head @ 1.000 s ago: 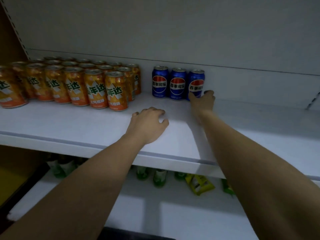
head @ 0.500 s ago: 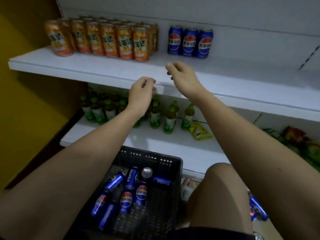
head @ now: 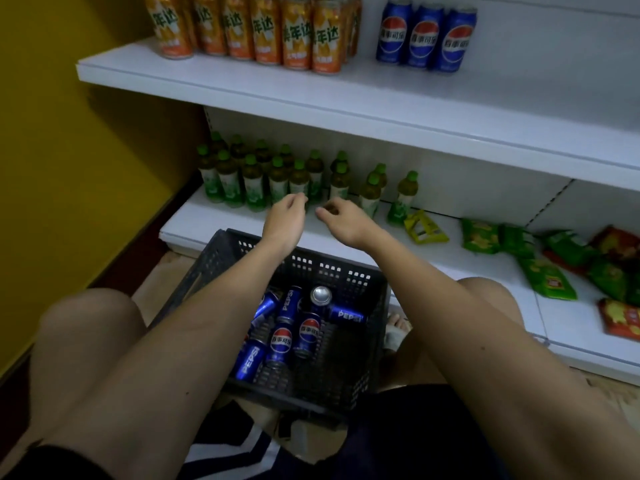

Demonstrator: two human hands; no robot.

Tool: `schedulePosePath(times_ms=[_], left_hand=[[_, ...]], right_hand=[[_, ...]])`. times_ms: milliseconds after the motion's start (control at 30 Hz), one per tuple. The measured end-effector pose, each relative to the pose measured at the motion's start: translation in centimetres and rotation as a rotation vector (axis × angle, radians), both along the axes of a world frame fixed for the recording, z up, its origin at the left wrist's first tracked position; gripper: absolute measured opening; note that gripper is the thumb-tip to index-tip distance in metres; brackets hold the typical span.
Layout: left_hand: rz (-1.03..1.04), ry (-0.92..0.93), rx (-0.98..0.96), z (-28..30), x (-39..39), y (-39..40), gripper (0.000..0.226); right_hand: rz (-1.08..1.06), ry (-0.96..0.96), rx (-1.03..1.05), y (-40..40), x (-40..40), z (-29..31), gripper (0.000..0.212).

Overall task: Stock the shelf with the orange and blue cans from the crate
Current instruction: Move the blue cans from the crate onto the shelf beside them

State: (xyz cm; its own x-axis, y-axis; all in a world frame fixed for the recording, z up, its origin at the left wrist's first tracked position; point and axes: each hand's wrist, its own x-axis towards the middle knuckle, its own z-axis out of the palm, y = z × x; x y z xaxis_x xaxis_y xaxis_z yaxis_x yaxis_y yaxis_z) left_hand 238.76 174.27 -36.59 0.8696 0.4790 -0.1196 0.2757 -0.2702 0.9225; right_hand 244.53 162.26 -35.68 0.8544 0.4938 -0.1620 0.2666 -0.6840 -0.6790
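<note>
A: Hands status?
B: Both out in front of the person, above the far rim of the crate (head: 221, 258). Left hand (head: 285, 216) has its fingers loosely curled, grasping nothing. Right hand (head: 341, 218) the same, relaxed and holding nothing. They sit close together, not touching.

A: Cans?
B: Blue cans in the crate (head: 280, 341) lie directly below the forearms, mostly on their sides in a jumble; one shows its silver top. Crate sits between the person's knees.

A: Shelf?
B: Upper shelf (head: 311, 98) is well above both hands. Orange cans (head: 294, 32) stand up and left of the hands, packed in rows. Three blue cans on the shelf (head: 426, 36) stand upright, up and right of the hands, just beside the orange block with a small gap.

A: Anything else near?
B: Green-capped bottles (head: 252, 181) on the lower shelf just beyond the fingertips. Snack bags (head: 540, 265) lie well off to the right of the right hand.
</note>
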Motion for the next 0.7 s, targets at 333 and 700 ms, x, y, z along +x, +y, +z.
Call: schedulePosePath(times_ms=[333,700], left_hand=[[0.086,0.177,-0.094,-8.2,-2.6,2.4,0.032],[0.099,0.623,-0.335,-25.4,-5.4,1.7,0.025]], right_hand=[[0.004,0.239,-0.105,2.8,-2.4,-11.2,0.049],[-0.149,0.631,-0.316,1.2,-5.1,-27.7,0.057]])
